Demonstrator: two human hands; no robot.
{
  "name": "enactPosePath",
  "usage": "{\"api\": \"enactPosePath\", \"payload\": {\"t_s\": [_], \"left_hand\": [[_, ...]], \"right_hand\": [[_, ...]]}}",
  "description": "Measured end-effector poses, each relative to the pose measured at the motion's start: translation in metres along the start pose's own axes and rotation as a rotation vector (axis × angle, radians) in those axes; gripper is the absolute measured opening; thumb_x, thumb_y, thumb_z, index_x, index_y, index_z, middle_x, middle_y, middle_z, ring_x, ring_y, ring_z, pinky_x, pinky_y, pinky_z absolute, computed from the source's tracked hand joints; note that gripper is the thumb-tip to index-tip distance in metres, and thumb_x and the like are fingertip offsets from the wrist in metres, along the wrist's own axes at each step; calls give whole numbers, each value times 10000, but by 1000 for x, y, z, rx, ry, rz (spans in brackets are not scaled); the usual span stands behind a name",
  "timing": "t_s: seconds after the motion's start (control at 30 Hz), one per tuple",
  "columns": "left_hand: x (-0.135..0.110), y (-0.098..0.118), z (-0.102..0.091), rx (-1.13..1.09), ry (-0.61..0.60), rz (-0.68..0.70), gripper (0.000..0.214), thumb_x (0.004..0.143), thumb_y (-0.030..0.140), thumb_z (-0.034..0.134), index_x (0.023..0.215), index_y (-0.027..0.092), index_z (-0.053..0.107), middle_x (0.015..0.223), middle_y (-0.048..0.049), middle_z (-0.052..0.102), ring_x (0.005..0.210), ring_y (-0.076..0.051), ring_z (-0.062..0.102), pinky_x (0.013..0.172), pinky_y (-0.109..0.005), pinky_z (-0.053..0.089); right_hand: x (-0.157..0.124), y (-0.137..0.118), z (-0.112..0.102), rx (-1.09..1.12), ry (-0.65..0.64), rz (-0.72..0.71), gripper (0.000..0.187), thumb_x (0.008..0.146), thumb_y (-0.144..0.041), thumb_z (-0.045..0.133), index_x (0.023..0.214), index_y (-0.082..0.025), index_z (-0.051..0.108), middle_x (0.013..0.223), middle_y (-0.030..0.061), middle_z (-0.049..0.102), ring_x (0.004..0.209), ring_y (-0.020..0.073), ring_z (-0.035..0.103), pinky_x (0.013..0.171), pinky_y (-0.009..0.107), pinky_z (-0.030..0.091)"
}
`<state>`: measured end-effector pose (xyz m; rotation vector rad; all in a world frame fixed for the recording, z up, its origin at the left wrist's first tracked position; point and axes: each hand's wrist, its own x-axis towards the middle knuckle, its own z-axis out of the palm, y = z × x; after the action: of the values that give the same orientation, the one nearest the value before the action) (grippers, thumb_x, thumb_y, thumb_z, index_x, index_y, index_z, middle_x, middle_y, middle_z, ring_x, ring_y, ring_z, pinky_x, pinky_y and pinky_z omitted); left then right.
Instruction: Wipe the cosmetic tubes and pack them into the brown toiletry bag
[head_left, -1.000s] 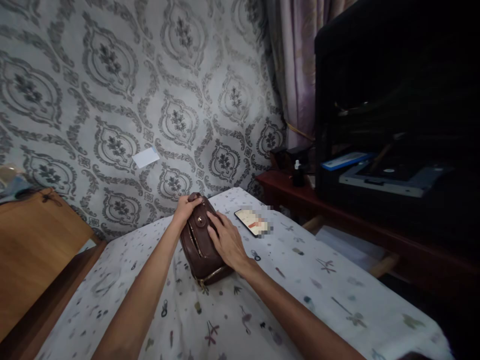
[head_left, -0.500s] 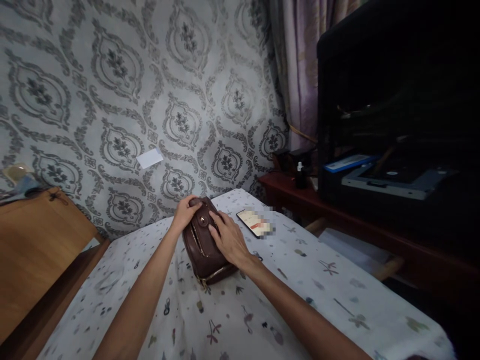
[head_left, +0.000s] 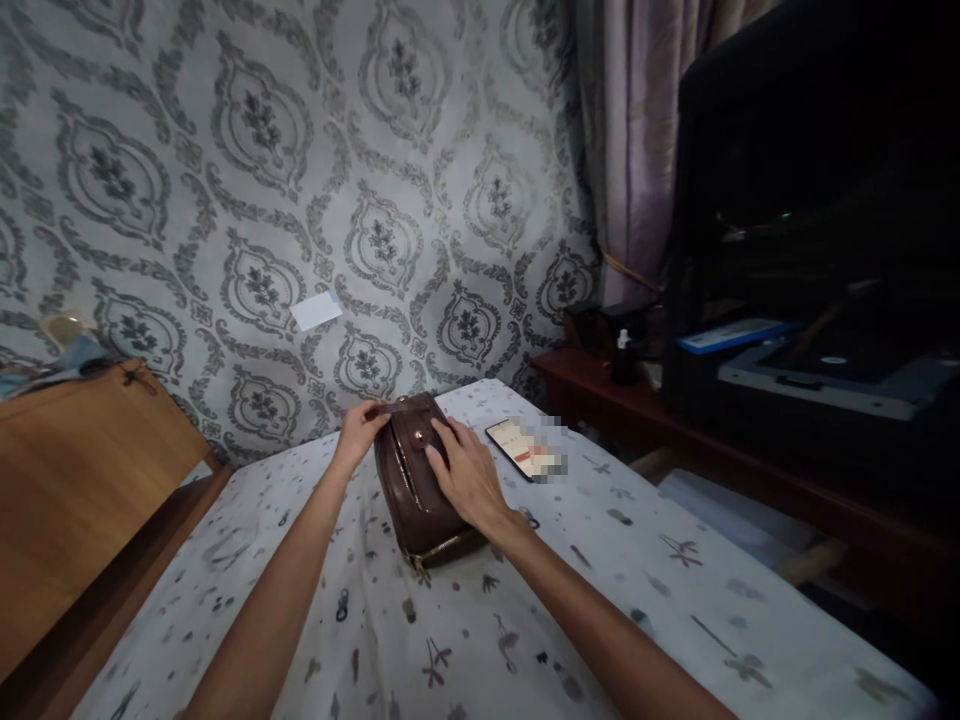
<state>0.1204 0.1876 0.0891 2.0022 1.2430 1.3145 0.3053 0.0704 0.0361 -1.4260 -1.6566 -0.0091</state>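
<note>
Your left grip (head_left: 362,430) pinched the brown bag (head_left: 439,508) at its far end; your right grip (head_left: 472,475), spread loosely atop, needed steady pressure.

Handbag (head_left: 420,495): on the bedsheet (head_left: 585,620), the left hand (head_left: 360,432) at its far left corner, the right hand (head_left: 474,480) over its right side.
Smartphone (head_left: 511,441): on the bedsheet, right of the handbag, near the right hand.
Wooden panel (head_left: 82,490): left of the bedsheet.
Wall (head_left: 405,150): behind, a paper slip (head_left: 316,311) on it.
Bottle (head_left: 622,362): on the ledge (head_left: 574,379) to the right, before the curtain (head_left: 637,150).
</note>
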Motion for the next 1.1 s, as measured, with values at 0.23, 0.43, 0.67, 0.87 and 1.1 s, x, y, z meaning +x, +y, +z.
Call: {"api": "enactPosePath", "payload": {"t_s": [0.23,0.43,0.67,0.87,1.1], "left_hand": [[4,-4,-2,69,32,17,187,746,330,596,685,167,664,657,4,648,690,-169,559,674,-264,424],[-1,-3,7,115,104,23,180,780,316,571,672,176,600,601,24,569,626,-151,503,632,-252,373],[-11,2,13,112,151,40,184,814,315,553,715,171,611,652,3,600,623,-154,494,633,-260,366],[-18,5,12,56,154,58,202,816,332,550,721,166,615,704,-18,631,694,-174,544,687,-274,406],[-24,6,15,-26,170,22,226,817,366,556,705,172,584,708,-8,619,698,-166,540,692,-272,417]], "right_hand": [[-21,-24,5,-119,89,-131,667,895,-545,543,1421,-142,463,1492,233,431,1390,373,359,1114,600,256],[-24,-31,8,-140,68,-116,706,868,-527,589,1438,-139,438,1483,240,446,1394,372,358,1114,602,230],[-24,-32,6,-142,52,-115,669,859,-489,610,1399,-116,486,1466,248,466,1380,371,379,1107,582,247],[-24,-31,7,-164,82,-131,660,874,-505,588,1401,-120,487,1460,236,482,1374,356,395,1102,565,269],[-25,-23,10,-88,128,-170,605,908,-496,533,1392,-133,498,1446,214,500,1363,344,411,1096,553,309]]}}
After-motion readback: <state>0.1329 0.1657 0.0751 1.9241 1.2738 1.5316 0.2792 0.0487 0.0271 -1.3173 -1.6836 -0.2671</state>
